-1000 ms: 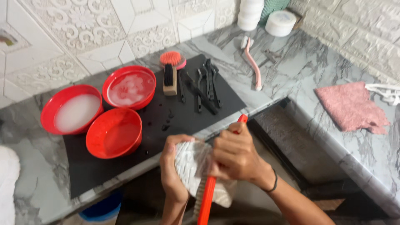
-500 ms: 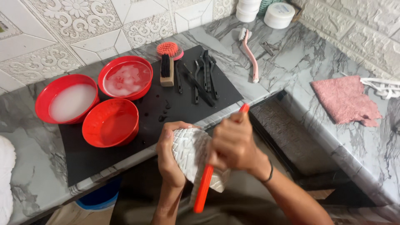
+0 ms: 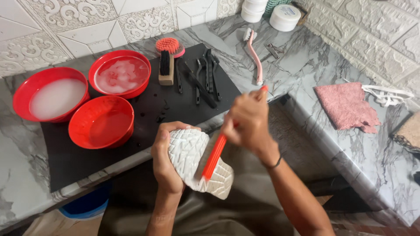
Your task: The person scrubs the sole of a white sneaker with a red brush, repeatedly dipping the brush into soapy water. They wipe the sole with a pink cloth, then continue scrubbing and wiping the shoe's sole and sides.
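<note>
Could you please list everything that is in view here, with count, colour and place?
shoe: 1, white, sole up, in the left hand
long brush: 1, red, bristles on the sole, in the right hand
bowls: 3, red, on the mat's left side; two hold whitish liquid
mat: 1, black, on the counter
block brush: 1, wooden, black bristles, mat's far edge
round brush: 1, pinkish red, behind it
slim tools: several, black, on the mat
pink brush: 1, on the marble
cloth: 1, pink, right counter
jars: 2, white, far corner
bucket: 1, blue, under the counter
left hand: underneath the shoe
right hand: wristband
</note>
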